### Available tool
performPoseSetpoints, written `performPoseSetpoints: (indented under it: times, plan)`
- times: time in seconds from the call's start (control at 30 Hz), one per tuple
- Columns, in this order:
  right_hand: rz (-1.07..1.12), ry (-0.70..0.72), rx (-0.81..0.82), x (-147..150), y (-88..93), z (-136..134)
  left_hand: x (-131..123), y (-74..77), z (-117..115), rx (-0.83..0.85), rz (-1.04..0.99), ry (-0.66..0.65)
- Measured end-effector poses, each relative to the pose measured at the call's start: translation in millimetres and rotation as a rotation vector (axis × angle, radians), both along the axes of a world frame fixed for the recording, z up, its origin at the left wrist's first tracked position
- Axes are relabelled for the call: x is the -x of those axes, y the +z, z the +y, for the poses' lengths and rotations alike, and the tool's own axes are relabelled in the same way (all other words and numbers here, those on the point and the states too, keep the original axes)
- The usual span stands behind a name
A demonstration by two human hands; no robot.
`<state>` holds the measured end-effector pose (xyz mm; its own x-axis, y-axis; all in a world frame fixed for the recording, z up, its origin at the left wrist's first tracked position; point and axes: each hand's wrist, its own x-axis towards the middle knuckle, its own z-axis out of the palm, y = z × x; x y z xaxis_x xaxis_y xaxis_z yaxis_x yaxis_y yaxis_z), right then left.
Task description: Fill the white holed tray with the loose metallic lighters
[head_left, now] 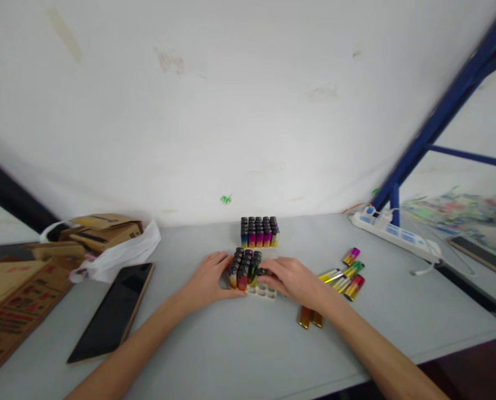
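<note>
A pale tray with round-edged slots stands on the table, its left part filled with upright lighters that have black tops and coloured bodies. My left hand is curled around the tray's left side, fingers behind and thumb along the front. Between the fingertips of my right hand is a black-topped lighter, held over the tray beside the filled rows; its lower end is hidden. Several slots at the tray's front right show no lighter. Behind it stands a full block of lighters.
Loose shiny lighters lie right of my right hand, and gold ones lie under its forearm. A dark tablet, cardboard boxes and a white plastic bag are at left. A power strip lies back right.
</note>
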<state>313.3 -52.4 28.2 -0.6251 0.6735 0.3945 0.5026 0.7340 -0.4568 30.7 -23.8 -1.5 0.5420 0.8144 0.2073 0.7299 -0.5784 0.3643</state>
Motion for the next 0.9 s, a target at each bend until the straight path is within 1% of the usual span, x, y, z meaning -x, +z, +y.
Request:
performPoseSetpoints:
  times: [0.17,0.23,0.33,0.37,0.4,0.43,0.5,0.57,0.6,0.63,0.67,0.73,0.77,0.83,0.9]
  plan:
    - [-0.043,-0.112,-0.046,10.2,-8.6,-1.5,1.6,-2.7,1.8,-0.009,-0.01,-0.004]
    - [-0.056,-0.135,-0.063,13.4,-10.7,-1.5,2.4,-4.1,3.1,-0.011,-0.018,-0.008]
    - [-0.084,-0.159,-0.062,5.9,-5.5,3.1,3.7,-6.1,5.1,-0.015,-0.011,-0.012]
    - [-0.081,-0.193,-0.05,-1.2,-1.5,6.1,4.2,-6.5,5.6,-0.018,-0.008,-0.01]
    - [-0.075,-0.255,-0.033,-10.7,3.2,9.6,4.6,-6.8,6.1,-0.019,-0.007,-0.009]
    - [-0.067,-0.349,-0.01,-22.7,8.2,13.4,5.0,-6.9,6.4,-0.02,-0.008,-0.006]
    - [-0.109,-0.639,0.053,-53.3,17.9,20.7,5.4,-6.6,6.6,-0.018,-0.011,-0.001]
    - [-0.274,-0.964,0.162,-89.7,24.5,25.9,5.2,-5.9,6.3,-0.014,-0.014,0.0]
    - [-0.338,-1.102,0.217,-108.5,25.9,27.5,4.9,-5.5,6.0,-0.012,-0.013,0.001]
    - [-0.382,-1.22,0.271,-126.5,26.0,28.4,4.4,-5.0,5.7,-0.01,-0.011,0.003]
    - [-0.411,-1.292,0.324,-142.8,24.8,28.9,3.9,-4.6,5.4,-0.007,-0.006,0.006]
    - [-0.436,-1.356,0.416,-167.2,19.2,29.6,2.9,-3.5,4.9,-0.002,0.005,0.015]
    - [-0.449,-1.351,0.457,-174.2,15.4,30.3,2.4,-2.9,4.7,0.001,0.008,0.016]
    - [-0.471,-1.31,0.492,-177.5,7.4,33.2,1.8,-1.7,4.4,0.006,0.012,0.017]
    - [-0.457,-1.259,0.453,-169.3,1.1,38.4,1.4,-0.9,4.4,0.006,0.012,0.016]
